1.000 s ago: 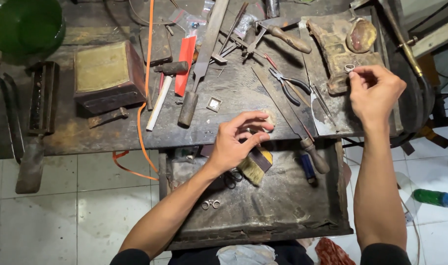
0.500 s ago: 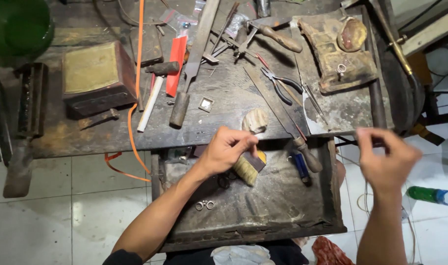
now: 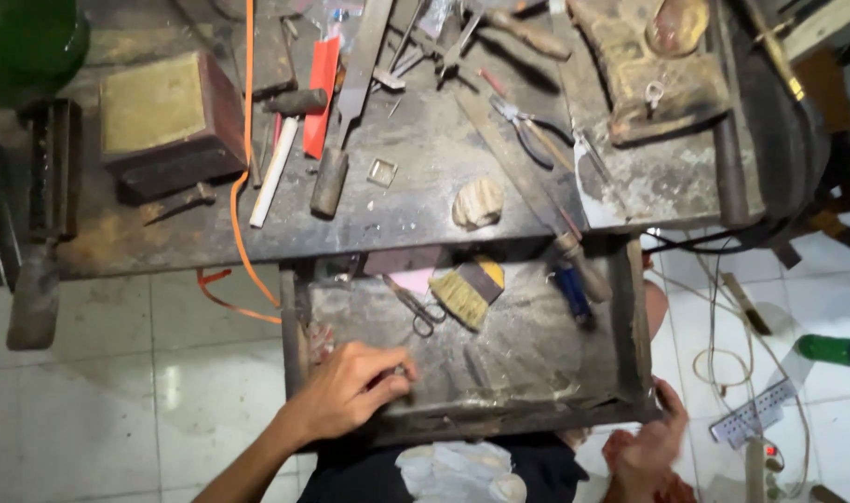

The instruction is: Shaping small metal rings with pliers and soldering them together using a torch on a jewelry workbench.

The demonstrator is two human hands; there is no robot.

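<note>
My left hand [image 3: 346, 393] reaches into the front left of an open wooden drawer [image 3: 630, 335], fingertips pinched on a small shiny metal piece [image 3: 399, 372]. My right hand [image 3: 647, 449] is low at the drawer's front right corner, thumb against the wood; its grip is partly cut off. Further back in the drawer lie small scissors [image 3: 416, 309], a flat brush [image 3: 467, 291] and a blue-handled tool [image 3: 566, 284]. A pale lump [image 3: 478, 202] rests on the workbench [image 3: 416, 219] just above the drawer.
The bench holds a wooden-handled file [image 3: 337, 172], pliers [image 3: 529, 132], a small square metal frame [image 3: 381, 171], a wooden block [image 3: 164, 121] and an orange cord [image 3: 243, 214]. A green bottle [image 3: 835, 349] and power strip [image 3: 755, 466] lie on the tiled floor. White cloth [image 3: 453, 470] covers my lap.
My left hand left the pale lump on the bench and dropped to the drawer's front left. My right hand came down from the bench's right side to the drawer's front corner.
</note>
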